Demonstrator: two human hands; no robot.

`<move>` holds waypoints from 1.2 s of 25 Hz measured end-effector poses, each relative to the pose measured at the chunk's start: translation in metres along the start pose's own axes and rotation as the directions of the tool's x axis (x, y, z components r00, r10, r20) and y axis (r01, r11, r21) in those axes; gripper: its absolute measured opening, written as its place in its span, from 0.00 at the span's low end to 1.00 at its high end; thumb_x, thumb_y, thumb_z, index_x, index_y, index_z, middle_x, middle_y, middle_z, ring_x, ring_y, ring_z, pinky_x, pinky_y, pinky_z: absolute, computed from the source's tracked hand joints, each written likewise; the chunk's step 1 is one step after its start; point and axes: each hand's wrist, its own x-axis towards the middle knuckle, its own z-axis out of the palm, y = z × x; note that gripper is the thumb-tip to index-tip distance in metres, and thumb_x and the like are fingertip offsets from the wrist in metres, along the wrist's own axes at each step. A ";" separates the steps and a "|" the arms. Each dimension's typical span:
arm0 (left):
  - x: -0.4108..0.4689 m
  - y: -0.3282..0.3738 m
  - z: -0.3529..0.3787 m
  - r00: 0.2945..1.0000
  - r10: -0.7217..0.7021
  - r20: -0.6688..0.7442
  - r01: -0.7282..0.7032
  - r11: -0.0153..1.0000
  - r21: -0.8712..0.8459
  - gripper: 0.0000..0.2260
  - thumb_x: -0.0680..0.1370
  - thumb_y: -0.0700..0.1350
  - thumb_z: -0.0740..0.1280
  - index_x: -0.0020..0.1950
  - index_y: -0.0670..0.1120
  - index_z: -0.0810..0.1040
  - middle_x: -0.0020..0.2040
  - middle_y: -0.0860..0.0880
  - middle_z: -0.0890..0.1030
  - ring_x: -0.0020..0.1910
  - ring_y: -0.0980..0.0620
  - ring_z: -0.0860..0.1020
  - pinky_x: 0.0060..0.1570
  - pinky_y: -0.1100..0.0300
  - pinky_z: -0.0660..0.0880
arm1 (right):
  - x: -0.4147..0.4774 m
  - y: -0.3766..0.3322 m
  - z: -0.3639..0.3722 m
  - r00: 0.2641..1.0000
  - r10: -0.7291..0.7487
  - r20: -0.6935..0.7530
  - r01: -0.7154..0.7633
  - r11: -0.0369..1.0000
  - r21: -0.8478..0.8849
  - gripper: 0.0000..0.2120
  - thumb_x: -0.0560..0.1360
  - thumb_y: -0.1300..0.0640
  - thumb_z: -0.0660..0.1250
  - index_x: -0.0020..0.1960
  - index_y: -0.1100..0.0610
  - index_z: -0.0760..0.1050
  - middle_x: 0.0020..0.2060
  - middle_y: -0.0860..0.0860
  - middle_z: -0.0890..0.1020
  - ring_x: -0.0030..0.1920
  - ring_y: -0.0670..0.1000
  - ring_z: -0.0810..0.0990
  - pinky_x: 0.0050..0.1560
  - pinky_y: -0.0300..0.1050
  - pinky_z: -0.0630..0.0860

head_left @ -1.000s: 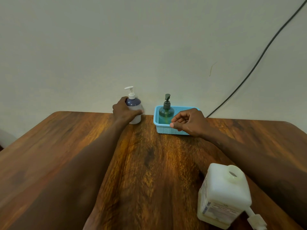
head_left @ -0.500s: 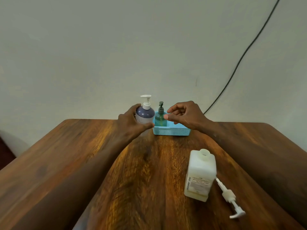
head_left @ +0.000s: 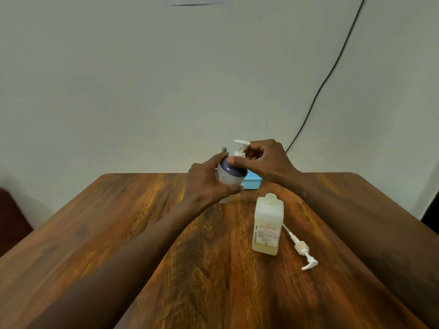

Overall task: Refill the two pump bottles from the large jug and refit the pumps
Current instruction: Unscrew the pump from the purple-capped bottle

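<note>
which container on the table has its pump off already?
The large jug: its neck is open and its white pump lies on the table beside it. The purple-topped bottle, held by both hands, has its pump on.

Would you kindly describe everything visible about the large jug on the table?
The large jug is a squarish, translucent off-white plastic container standing upright on the wooden table. Its round neck is open, with no pump fitted. A printed label covers its front; a little yellowish liquid shows near the bottom. Neither hand touches it. A detached white pump lies beside it.
</note>
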 end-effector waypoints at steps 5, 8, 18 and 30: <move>-0.026 0.027 -0.017 0.997 0.017 0.078 -0.012 0.997 -0.070 0.36 0.64 0.59 0.84 0.69 0.54 0.79 0.56 0.53 0.86 0.48 0.57 0.83 0.45 0.68 0.79 | -0.026 -0.008 -0.003 0.995 -0.101 -0.004 0.101 0.990 -0.099 0.23 0.69 0.38 0.76 0.40 0.60 0.85 0.32 0.52 0.83 0.31 0.50 0.79 0.33 0.48 0.77; -0.038 0.024 -0.028 0.967 0.009 0.255 0.043 0.979 -0.200 0.35 0.64 0.57 0.85 0.69 0.52 0.80 0.58 0.53 0.86 0.53 0.55 0.84 0.51 0.58 0.84 | -0.040 -0.014 -0.006 0.989 -0.101 0.105 0.107 0.993 -0.052 0.19 0.71 0.40 0.74 0.47 0.57 0.86 0.40 0.51 0.85 0.39 0.51 0.83 0.41 0.52 0.82; -0.087 0.020 -0.052 0.979 -0.007 0.205 0.041 0.986 -0.163 0.34 0.61 0.61 0.84 0.65 0.56 0.81 0.54 0.57 0.86 0.50 0.62 0.84 0.46 0.61 0.83 | -0.080 -0.053 0.009 0.985 0.111 0.134 -0.113 0.994 0.006 0.27 0.65 0.32 0.76 0.53 0.52 0.81 0.42 0.46 0.84 0.40 0.41 0.81 0.40 0.35 0.79; -0.115 0.017 -0.055 0.975 -0.031 0.220 0.059 0.991 -0.123 0.33 0.64 0.55 0.84 0.67 0.53 0.80 0.50 0.59 0.84 0.46 0.66 0.81 0.40 0.72 0.76 | -0.097 -0.063 0.022 0.952 0.140 0.271 -0.142 0.990 -0.013 0.30 0.70 0.42 0.78 0.67 0.49 0.74 0.53 0.45 0.81 0.49 0.41 0.81 0.44 0.30 0.77</move>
